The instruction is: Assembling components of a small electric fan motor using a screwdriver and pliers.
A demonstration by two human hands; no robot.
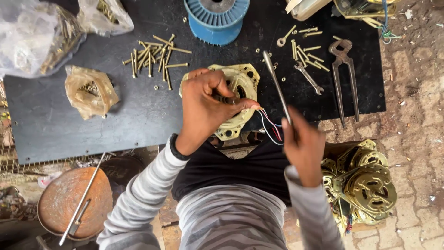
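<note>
A gold-coloured motor housing (243, 83) lies on the black work mat (138, 106), with red, blue and white wires (270, 127) trailing from its near side. My left hand (208, 104) rests on top of it, fingers curled around a small dark part. My right hand (303, 148) grips the handle end of a long metal tool (276, 85), whose shaft points away from me, past the housing's right edge.
Loose long bolts (152, 55) lie at the mat's back, more bolts (307, 51), a small spanner (309, 78) and pincers (344, 74) to the right. Plastic bags of hardware (90, 88) sit left. A blue spool (216, 18) stands behind. Stacked gold motors (365, 185) are at my right.
</note>
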